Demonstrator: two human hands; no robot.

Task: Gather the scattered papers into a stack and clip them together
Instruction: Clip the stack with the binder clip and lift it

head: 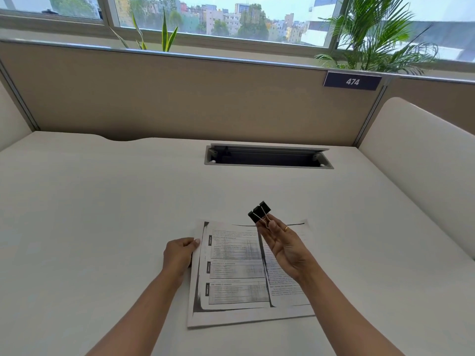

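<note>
Our right hand pinches the wire handles of the binder clip, which sits just past its fingertips. Our left hand grips the left edge of the stack of papers, thumb on top. The sheets lie between and under both hands on the desk, slightly fanned. We should square the edges first, then squeeze the handles so the clip's mouth opens, and seat it fully over the far edge.

White "474" on dark nameplate atop the partition
</note>
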